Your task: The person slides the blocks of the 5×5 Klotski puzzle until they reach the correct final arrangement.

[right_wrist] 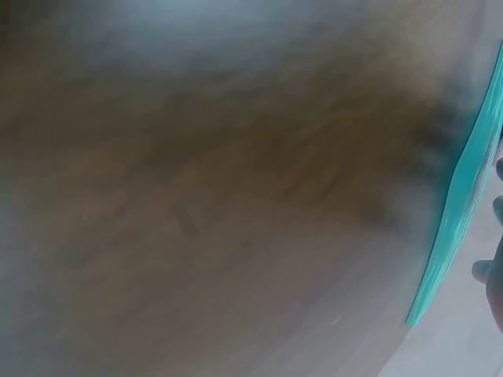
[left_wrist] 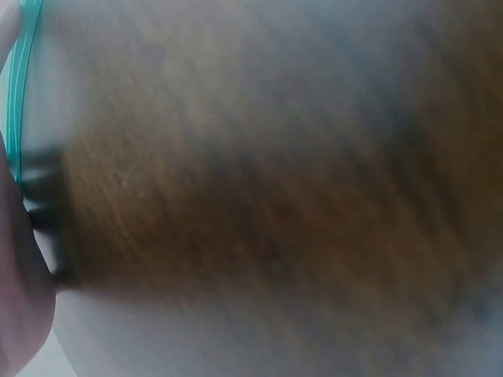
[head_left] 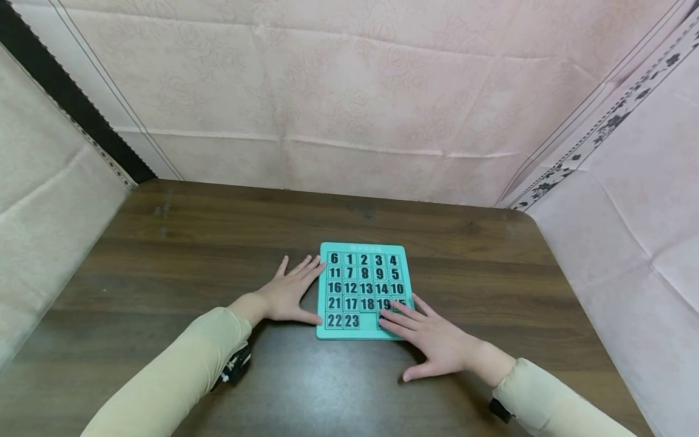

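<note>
A teal number slide puzzle [head_left: 358,296] lies flat on the wooden table, its tiles printed with black numerals. The top row reads 6, 1, 2, 3, 4. In the bottom row, 22 and 23 stand at the left, with a bare slot beside 23. Fingers spread, my left hand [head_left: 289,295] touches the puzzle's left edge with thumb and fingertips. My right hand [head_left: 434,340] lays its extended fingers over the lower right tiles, partly hiding 19, 15 and the bottom-row corner; its thumb is off the board. Both wrist views catch just the puzzle's teal edge [left_wrist: 16,102] and blurred table.
The dark brown wooden table [head_left: 218,230] has rounded far corners. Pale patterned cloth [head_left: 349,109] hangs behind it, and more light cloth [head_left: 628,200] flanks the sides. A black strip [head_left: 71,91] runs along the left cloth.
</note>
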Tool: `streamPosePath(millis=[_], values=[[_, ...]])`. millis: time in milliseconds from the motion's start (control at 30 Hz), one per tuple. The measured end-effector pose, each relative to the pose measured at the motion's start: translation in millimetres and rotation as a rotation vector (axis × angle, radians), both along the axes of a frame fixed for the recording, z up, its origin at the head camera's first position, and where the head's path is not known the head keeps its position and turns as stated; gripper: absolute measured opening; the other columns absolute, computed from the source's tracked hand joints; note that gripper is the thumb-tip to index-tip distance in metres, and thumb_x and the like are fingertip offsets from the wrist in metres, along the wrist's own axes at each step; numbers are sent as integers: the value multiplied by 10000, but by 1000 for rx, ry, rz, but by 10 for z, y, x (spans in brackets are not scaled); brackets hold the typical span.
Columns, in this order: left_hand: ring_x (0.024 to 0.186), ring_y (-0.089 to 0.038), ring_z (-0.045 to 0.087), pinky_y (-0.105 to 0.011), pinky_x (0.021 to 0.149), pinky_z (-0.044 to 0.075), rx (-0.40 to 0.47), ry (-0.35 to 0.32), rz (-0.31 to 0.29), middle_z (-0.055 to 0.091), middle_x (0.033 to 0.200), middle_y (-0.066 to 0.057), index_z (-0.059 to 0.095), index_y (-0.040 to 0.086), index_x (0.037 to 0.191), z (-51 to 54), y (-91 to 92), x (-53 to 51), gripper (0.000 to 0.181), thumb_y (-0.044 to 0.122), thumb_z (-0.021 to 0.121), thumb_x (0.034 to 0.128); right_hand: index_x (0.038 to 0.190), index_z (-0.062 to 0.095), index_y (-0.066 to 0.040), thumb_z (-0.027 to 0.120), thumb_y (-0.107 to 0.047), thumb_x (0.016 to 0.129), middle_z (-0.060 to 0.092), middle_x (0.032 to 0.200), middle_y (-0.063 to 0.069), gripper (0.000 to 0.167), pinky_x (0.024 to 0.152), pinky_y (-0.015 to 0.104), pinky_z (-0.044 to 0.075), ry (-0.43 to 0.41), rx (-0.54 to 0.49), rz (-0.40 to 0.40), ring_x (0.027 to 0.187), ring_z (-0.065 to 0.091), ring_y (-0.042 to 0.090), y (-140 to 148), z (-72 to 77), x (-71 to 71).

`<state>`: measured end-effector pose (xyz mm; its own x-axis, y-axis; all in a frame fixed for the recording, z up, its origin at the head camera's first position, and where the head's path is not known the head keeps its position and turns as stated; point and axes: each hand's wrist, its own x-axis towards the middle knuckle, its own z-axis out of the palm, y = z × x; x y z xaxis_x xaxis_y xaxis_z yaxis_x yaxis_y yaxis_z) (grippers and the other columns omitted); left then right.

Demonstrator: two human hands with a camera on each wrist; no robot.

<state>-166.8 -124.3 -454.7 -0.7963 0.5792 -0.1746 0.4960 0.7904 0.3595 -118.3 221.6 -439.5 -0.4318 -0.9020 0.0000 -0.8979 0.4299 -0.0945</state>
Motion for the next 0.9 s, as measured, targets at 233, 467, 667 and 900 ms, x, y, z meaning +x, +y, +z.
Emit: streamPosePath(millis=[233,467,667,900], values=[[1469,-248,33,-606,1116,-53,-2,5,1,30,1592,-39,79,165,1524,-6,-3,-1,1117,790,520,710,1496,248,-153,505,-689,808,261,1551,32,909,1106,561,136,10,58,35,1436,220,266,-248,19,-36],[1470,-248,31,-601,1117,-58,-4,-7,10,27,1593,-35,70,170,1524,-18,9,-8,1117,787,523,711,1506,215,-179,439,-706,832,225,1564,-3,884,1126,565,138,-20,114,49,1451,178,227,-455,56,-61],[1470,-246,32,-604,1116,-56,-2,-4,8,25,1592,-36,76,166,1524,-6,9,-1,1117,795,513,711,1506,217,-187,427,-709,835,221,1565,-16,875,1127,565,118,-41,142,40,1455,164,206,-461,57,-67],[1469,-250,34,-607,1116,-51,1,-3,8,30,1592,-41,92,158,1523,10,4,6,1111,784,525,713,1500,239,-175,438,-702,835,240,1559,-5,871,1125,566,135,-24,121,49,1448,193,213,-395,37,-76]])
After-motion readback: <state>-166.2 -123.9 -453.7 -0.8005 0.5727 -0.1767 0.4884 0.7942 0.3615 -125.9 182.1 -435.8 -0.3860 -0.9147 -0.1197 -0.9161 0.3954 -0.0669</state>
